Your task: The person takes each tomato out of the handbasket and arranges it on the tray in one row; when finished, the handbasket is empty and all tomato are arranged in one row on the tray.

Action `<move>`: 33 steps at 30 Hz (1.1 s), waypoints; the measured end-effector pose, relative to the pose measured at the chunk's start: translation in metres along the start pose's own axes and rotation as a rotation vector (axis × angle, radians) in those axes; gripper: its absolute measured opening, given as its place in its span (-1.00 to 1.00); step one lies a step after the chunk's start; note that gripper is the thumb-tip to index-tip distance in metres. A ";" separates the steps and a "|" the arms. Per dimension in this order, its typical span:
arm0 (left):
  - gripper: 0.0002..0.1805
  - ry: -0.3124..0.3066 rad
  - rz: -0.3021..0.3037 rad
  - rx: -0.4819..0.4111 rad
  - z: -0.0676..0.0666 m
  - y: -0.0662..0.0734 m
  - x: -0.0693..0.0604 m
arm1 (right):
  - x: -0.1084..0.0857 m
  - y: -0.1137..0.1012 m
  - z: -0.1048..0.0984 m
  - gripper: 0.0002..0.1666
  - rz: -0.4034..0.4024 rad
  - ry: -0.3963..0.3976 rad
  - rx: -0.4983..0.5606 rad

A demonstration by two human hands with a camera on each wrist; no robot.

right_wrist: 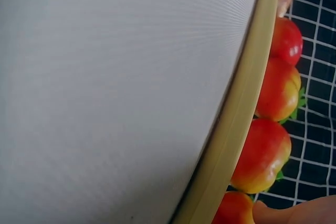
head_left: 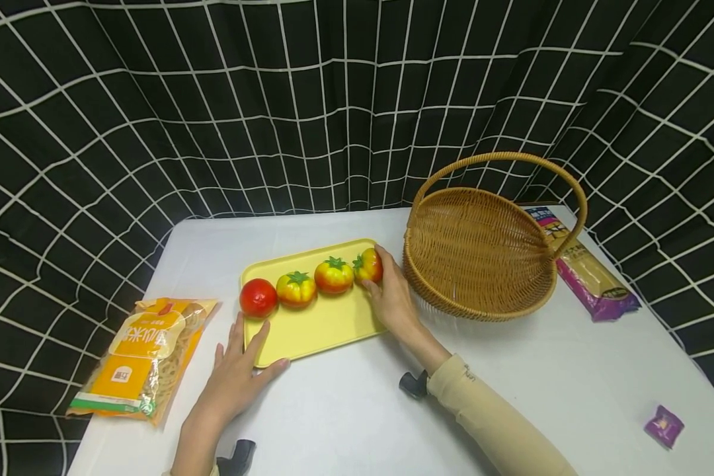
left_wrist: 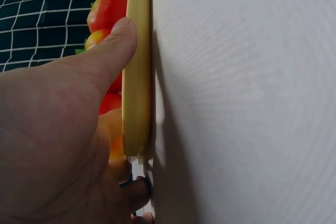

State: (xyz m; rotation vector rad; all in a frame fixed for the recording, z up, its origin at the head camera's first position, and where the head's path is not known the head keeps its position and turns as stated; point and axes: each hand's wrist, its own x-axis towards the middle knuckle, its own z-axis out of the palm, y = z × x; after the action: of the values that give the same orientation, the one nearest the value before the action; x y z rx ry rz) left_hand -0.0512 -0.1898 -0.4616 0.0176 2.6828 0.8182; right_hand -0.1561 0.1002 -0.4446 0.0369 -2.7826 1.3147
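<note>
A yellow tray (head_left: 327,325) carries a row of tomatoes. At its left end sits a plain red tomato (head_left: 258,298); two red-and-yellow tomatoes, one left (head_left: 296,294) and one nearer the middle (head_left: 334,279), follow with green leafy tops. My right hand (head_left: 395,301) holds the rightmost tomato (head_left: 370,266) between thumb and fingers at the tray's right end. Fingers spread, my left hand (head_left: 232,377) lies at the tray's front left corner. In the left wrist view its thumb (left_wrist: 118,43) overlaps the tray's edge; some of its fingertips are hidden.
To the right of the tray stands a wicker basket (head_left: 476,254) with a tall handle. Behind it lies a purple-and-gold packet (head_left: 595,271). An orange food bag (head_left: 143,357) is at left, a small purple wrapped item (head_left: 664,426) at front right.
</note>
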 end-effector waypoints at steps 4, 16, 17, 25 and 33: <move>0.04 0.003 0.002 0.000 -0.001 0.001 -0.001 | -0.002 -0.001 -0.001 -0.12 -0.006 0.008 -0.016; 0.04 0.011 -0.015 0.018 -0.001 0.002 -0.002 | -0.009 -0.002 -0.003 -0.15 0.013 -0.003 -0.012; 0.04 0.013 -0.015 0.019 -0.001 0.002 -0.002 | -0.009 -0.002 -0.003 -0.15 0.017 -0.004 -0.011; 0.04 0.025 -0.011 0.036 0.000 0.002 -0.002 | -0.012 -0.002 -0.006 -0.11 0.005 -0.003 -0.012; 0.03 0.030 -0.001 0.054 -0.001 0.003 -0.003 | -0.020 -0.003 -0.012 -0.08 -0.023 0.000 -0.029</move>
State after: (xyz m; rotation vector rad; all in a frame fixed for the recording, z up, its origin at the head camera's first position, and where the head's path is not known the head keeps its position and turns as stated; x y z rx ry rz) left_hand -0.0485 -0.1884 -0.4584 0.0172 2.7326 0.7519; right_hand -0.1360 0.1076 -0.4363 0.0670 -2.7924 1.2693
